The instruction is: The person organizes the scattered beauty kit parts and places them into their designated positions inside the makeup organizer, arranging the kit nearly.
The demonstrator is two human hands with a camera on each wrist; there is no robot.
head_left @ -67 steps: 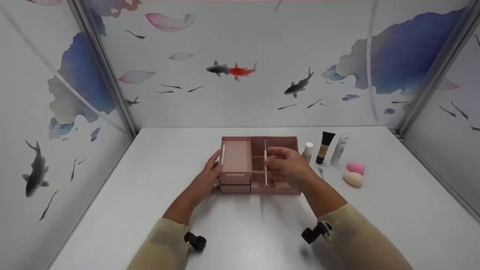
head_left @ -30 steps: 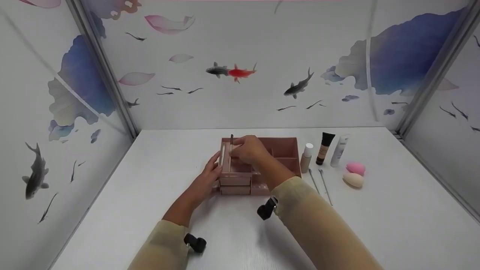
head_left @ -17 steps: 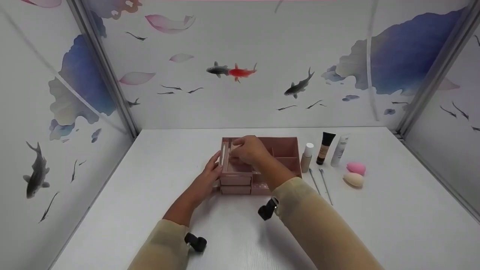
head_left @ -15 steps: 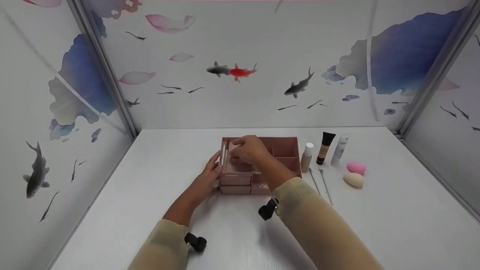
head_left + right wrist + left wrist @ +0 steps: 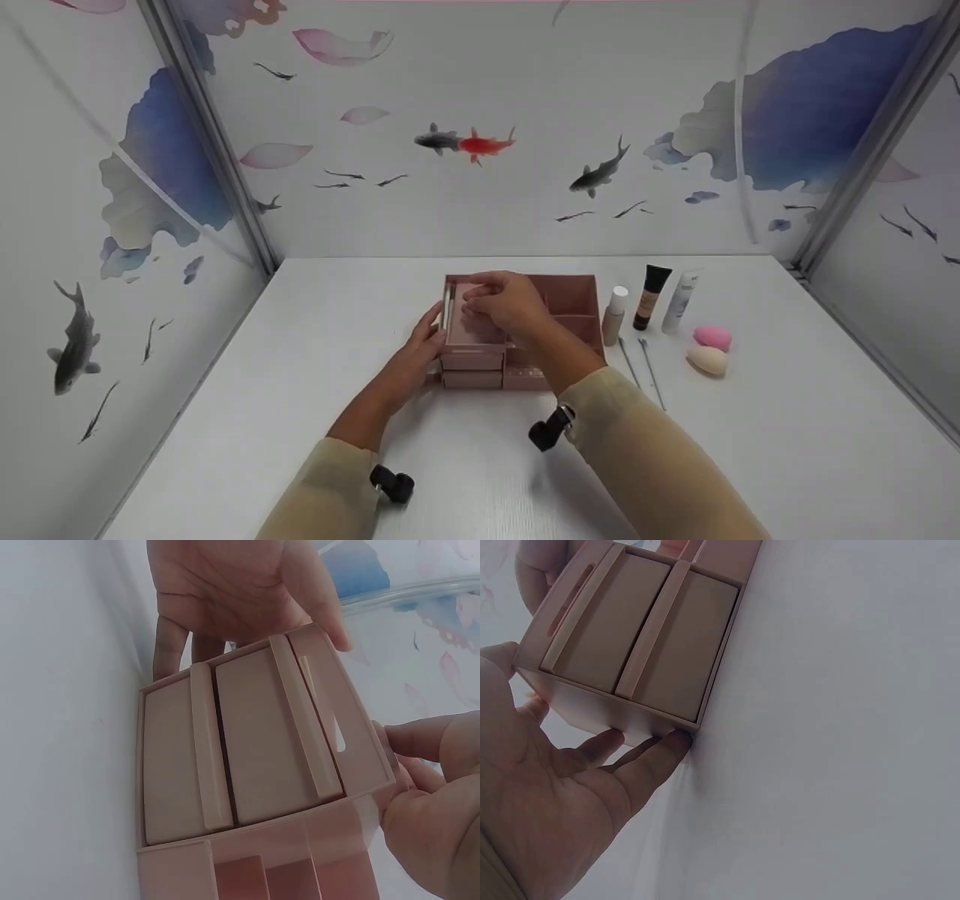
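Toward the far edge of our desk (image 5: 465, 465) stands the pink makeup organizer (image 5: 472, 379); our left hand (image 5: 411, 356), fingers spread, touches its left side. Our right hand (image 5: 506, 304), loosely bent, hovers over its top, right of the brushes (image 5: 449, 307).

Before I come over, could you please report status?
Left hand against side of pink makeup organizer; right hand over top tray, holding nothing visible; slim brushes along tray's left edge; right hand partly hides tray.
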